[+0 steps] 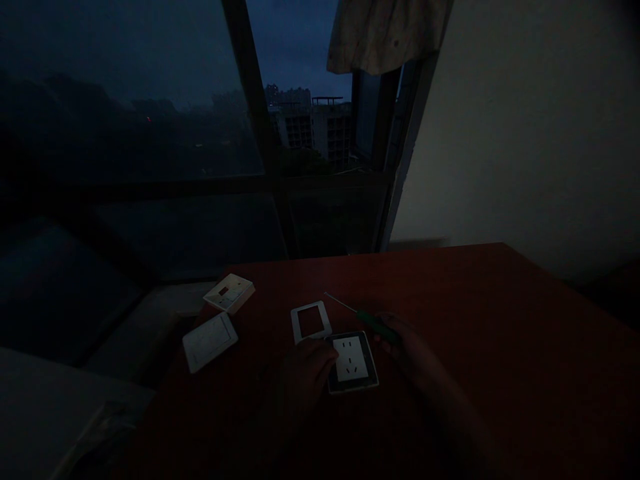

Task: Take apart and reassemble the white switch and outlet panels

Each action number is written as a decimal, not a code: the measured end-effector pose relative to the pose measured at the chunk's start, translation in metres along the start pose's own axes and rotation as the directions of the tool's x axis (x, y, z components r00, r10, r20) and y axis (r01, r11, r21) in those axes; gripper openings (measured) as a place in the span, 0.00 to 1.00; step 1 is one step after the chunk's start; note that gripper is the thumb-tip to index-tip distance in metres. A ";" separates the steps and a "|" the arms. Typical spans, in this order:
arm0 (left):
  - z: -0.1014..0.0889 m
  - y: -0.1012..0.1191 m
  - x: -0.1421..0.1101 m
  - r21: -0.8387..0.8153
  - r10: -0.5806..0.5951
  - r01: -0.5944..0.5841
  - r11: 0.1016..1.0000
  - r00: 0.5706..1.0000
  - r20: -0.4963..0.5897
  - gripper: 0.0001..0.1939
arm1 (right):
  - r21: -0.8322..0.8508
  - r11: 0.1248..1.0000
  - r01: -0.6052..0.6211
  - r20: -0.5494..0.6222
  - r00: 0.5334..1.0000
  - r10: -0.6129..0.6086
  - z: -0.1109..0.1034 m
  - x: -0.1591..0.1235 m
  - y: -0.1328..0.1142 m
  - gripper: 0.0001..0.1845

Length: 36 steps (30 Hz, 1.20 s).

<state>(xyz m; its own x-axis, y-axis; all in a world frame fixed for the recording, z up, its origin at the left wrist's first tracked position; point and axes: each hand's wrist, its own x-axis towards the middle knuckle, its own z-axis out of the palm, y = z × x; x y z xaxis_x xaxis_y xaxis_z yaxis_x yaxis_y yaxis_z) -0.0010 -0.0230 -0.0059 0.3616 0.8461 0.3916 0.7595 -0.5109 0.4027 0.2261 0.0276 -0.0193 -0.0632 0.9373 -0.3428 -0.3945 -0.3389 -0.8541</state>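
Observation:
A wall socket (pixel 351 360) with a white slotted face and a dark surround lies on the table. At its left edge is my left hand (pixel 307 367), fingers curled together against the side; the dim light hides the fingertips' exact hold. My right hand (pixel 403 343) is closed around the green handle of a screwdriver (pixel 373 323), whose thin shaft points up and left, beyond the socket. Just behind the left hand lies a white cover frame (pixel 296 325) with a rectangular opening, close to the socket's upper left corner.
At the table's left edge sit a pale mounting box (pixel 243 299) and a white flat plate (pixel 210 341). The reddish-brown table (pixel 465 287) meets large windows (pixel 165 133) behind and a pale wall (pixel 520 133) at right. A cloth (pixel 387 33) hangs above. The room is very dark.

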 end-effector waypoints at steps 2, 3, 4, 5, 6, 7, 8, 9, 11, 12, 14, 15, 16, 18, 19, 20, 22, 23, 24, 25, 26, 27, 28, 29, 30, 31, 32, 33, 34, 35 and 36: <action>0.001 -0.001 -0.001 -0.003 0.015 -0.015 1.000 1.000 -0.003 0.07 | -0.033 0.999 0.019 -0.002 1.000 -0.019 0.000 0.000 -0.001 0.10; 0.001 -0.001 -0.002 -0.004 0.013 -0.013 1.000 1.000 -0.007 0.07 | -0.045 0.999 0.024 -0.003 1.000 -0.025 0.000 0.000 -0.001 0.10; 0.002 -0.001 -0.002 -0.008 0.013 -0.013 1.000 1.000 -0.008 0.08 | -0.048 0.999 0.026 -0.002 1.000 -0.026 0.001 0.000 -0.001 0.10; 0.001 -0.001 -0.002 -0.015 0.012 -0.012 1.000 1.000 -0.005 0.08 | -0.045 0.999 0.026 0.001 1.000 -0.026 0.001 0.000 0.000 0.10; 0.001 -0.001 -0.002 -0.025 0.009 -0.010 1.000 1.000 0.000 0.08 | -0.038 0.999 0.024 0.007 1.000 -0.024 0.001 0.001 0.000 0.10; 0.001 -0.001 -0.002 -0.036 0.005 -0.005 0.999 1.000 0.003 0.08 | -0.028 0.999 0.021 0.012 1.000 -0.021 0.000 0.001 0.001 0.10; 0.000 0.000 -0.001 -0.047 -0.002 0.003 0.999 1.000 0.011 0.07 | -0.015 1.000 0.017 0.016 1.000 -0.016 0.000 0.002 0.002 0.10; -0.001 0.000 0.000 -0.058 -0.013 0.014 0.998 1.000 0.019 0.07 | -0.003 1.000 0.011 0.019 1.000 -0.011 -0.001 0.003 0.004 0.10; -0.002 0.001 0.002 -0.071 -0.043 0.045 0.996 0.999 0.027 0.07 | 0.012 1.000 0.002 0.019 1.000 -0.002 -0.002 0.004 0.006 0.11; -0.003 0.002 0.003 -0.076 -0.064 0.066 0.995 0.998 0.028 0.07 | 0.016 1.000 0.000 0.017 1.000 -0.001 -0.003 0.005 0.006 0.11; -0.004 0.002 0.004 -0.089 -0.110 0.112 0.990 0.994 0.024 0.07 | 0.023 1.000 0.004 0.006 1.000 -0.004 -0.003 0.005 0.007 0.10; -0.004 0.002 0.004 -0.099 -0.130 0.131 0.986 0.991 0.022 0.07 | 0.027 1.000 0.007 0.001 1.000 -0.007 -0.003 0.005 0.006 0.10; -0.004 0.002 0.004 -0.109 -0.146 0.148 0.983 0.989 0.026 0.07 | 0.030 1.000 0.008 -0.002 1.000 -0.007 -0.002 0.004 0.005 0.10; -0.005 0.003 0.003 -0.121 -0.160 0.164 0.979 0.986 0.043 0.07 | 0.035 0.999 0.002 0.000 1.000 -0.002 -0.001 0.003 0.004 0.10; -0.005 0.003 0.003 -0.125 -0.160 0.165 0.978 0.986 0.050 0.08 | 0.038 0.999 -0.002 0.002 1.000 0.002 -0.001 0.003 0.003 0.10; -0.006 0.004 0.003 -0.127 -0.161 0.167 0.978 0.985 0.052 0.08 | 0.041 0.999 -0.007 0.003 1.000 0.007 -0.001 0.002 0.003 0.10; -0.008 0.005 0.003 -0.131 -0.158 0.164 0.978 0.986 0.053 0.07 | 0.044 0.999 -0.015 0.000 1.000 0.015 0.000 0.002 0.003 0.10; -0.008 0.005 0.002 -0.135 -0.158 0.164 0.977 0.986 0.054 0.07 | 0.045 0.999 -0.017 -0.004 1.000 0.017 0.000 0.002 0.003 0.09; -0.009 0.005 0.002 -0.138 -0.158 0.164 0.977 0.986 0.059 0.07 | 0.046 0.999 -0.018 -0.008 1.000 0.018 0.000 0.002 0.003 0.09; -0.010 0.005 0.002 -0.140 -0.158 0.166 0.976 0.985 0.065 0.08 | 0.047 0.999 -0.019 -0.012 1.000 0.020 0.000 0.002 0.003 0.08; -0.010 0.005 0.002 -0.141 -0.158 0.167 0.976 0.985 0.071 0.08 | 0.046 0.999 -0.023 -0.013 1.000 0.024 -0.001 0.002 0.004 0.08; -0.010 0.005 0.002 -0.141 -0.161 0.170 0.975 0.984 0.075 0.08 | 0.046 0.999 -0.027 -0.013 1.000 0.027 -0.001 0.003 0.004 0.09; -0.010 0.005 0.002 -0.142 -0.164 0.174 0.974 0.983 0.078 0.08 | 0.045 0.998 -0.033 -0.011 0.999 0.033 -0.002 0.003 0.005 0.09; -0.010 0.005 0.002 -0.145 -0.169 0.180 0.973 0.982 0.085 0.08 | 0.044 0.998 -0.038 -0.007 0.999 0.038 -0.002 0.004 0.005 0.10; -0.010 0.006 0.002 -0.147 -0.174 0.186 0.971 0.981 0.090 0.08 | 0.044 0.998 -0.041 -0.003 0.999 0.041 -0.002 0.004 0.005 0.10; -0.011 0.006 0.003 -0.149 -0.182 0.194 0.970 0.979 0.092 0.08 | 0.046 0.998 -0.040 0.002 0.999 0.040 -0.003 0.004 0.005 0.11; -0.011 0.007 0.003 -0.149 -0.188 0.200 0.968 0.978 0.091 0.08 | 0.047 0.998 -0.038 0.007 0.999 0.037 -0.002 0.004 0.005 0.11; -0.011 0.007 0.004 -0.149 -0.191 0.203 0.968 0.977 0.090 0.08 | 0.046 0.998 -0.035 0.009 0.999 0.034 -0.002 0.004 0.004 0.10; -0.011 0.008 0.004 -0.149 -0.192 0.205 0.967 0.977 0.091 0.08 | 0.044 0.998 -0.034 0.008 0.999 0.034 -0.002 0.004 0.004 0.10; -0.011 0.009 0.004 -0.149 -0.193 0.205 0.967 0.977 0.091 0.08 | 0.042 0.999 -0.034 0.005 0.999 0.034 -0.002 0.003 0.004 0.10; -0.012 0.009 0.005 -0.150 -0.194 0.206 0.967 0.977 0.092 0.08 | 0.041 0.999 -0.037 0.003 0.999 0.036 -0.002 0.003 0.004 0.10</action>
<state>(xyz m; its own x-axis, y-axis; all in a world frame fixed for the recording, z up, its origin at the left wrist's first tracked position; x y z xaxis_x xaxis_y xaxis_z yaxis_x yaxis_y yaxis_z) 0.0014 -0.0257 0.0095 0.2553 0.9394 0.2286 0.7280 -0.3424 0.5940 0.2260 0.0290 -0.0246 -0.0804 0.9246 -0.3724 -0.4289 -0.3694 -0.8244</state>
